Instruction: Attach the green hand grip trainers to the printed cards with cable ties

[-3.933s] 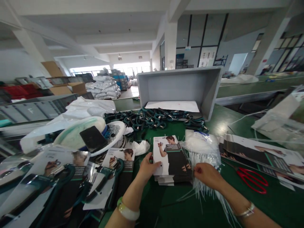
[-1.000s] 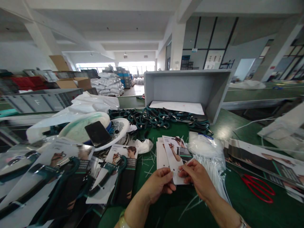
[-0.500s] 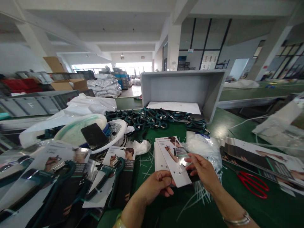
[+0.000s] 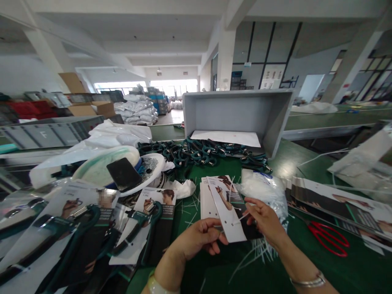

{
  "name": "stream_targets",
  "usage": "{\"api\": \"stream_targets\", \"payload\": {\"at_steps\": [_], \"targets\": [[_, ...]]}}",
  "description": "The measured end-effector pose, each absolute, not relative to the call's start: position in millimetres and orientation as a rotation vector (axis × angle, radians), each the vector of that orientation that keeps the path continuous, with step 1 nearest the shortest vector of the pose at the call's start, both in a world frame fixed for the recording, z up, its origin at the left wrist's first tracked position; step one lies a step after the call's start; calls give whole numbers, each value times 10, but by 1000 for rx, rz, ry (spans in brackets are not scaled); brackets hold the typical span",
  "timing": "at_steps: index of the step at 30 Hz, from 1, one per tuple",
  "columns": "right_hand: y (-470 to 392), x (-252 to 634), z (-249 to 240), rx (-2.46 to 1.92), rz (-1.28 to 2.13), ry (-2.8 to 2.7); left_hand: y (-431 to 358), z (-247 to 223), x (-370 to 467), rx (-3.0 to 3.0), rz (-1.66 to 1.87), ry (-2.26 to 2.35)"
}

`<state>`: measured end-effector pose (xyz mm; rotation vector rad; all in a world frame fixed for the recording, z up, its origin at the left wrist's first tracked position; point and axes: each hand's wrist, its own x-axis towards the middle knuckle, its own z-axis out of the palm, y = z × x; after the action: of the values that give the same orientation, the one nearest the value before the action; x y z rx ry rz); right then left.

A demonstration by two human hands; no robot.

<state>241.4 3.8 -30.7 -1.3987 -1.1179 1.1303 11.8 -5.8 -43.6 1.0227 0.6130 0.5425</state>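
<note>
A printed card (image 4: 234, 220) with small punched holes is tilted between my two hands. My left hand (image 4: 200, 237) pinches the lower left edge of this card. At its right side, my right hand (image 4: 265, 220) has its fingers closed on a thin white tie (image 4: 243, 216) that lies over the card's holes. Another white card (image 4: 206, 200) lies just behind and left of it. A clear bag of white ties (image 4: 263, 188) rests beyond my right hand, with loose ties spilling out below it.
Red-handled scissors (image 4: 329, 239) and a stack of printed cards (image 4: 339, 200) lie at the right. Packed green hand grips (image 4: 150, 220) are at the left. A grey crate (image 4: 229, 112) lies on its side behind piled grips (image 4: 199, 153). A black phone (image 4: 123, 174) rests on a tub.
The held card has turned slightly, showing more of its dark right part. A thin tie now shows at my right fingertips over the holes. My left hand has barely moved.
</note>
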Motion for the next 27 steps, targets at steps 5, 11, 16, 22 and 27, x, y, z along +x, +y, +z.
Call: {"api": "stream_targets", "payload": {"at_steps": [5, 11, 16, 22, 27], "targets": [[23, 2425, -359, -1361, 1200, -1077, -51, -459, 96, 1012, 530, 606], [-23, 2532, -357, -1554, 967, -1378, -54, -453, 86, 941, 572, 586], [-366, 2533, -306, -1490, -133, -1951, -31, -444, 82, 881, 592, 563], [-521, 2346, -500, -1163, -427, -2303, -64, -384, 85, 833, 602, 565], [-399, 2302, -442, -1114, -284, -2045, -101, -153, 168, 890, 758, 549]]}}
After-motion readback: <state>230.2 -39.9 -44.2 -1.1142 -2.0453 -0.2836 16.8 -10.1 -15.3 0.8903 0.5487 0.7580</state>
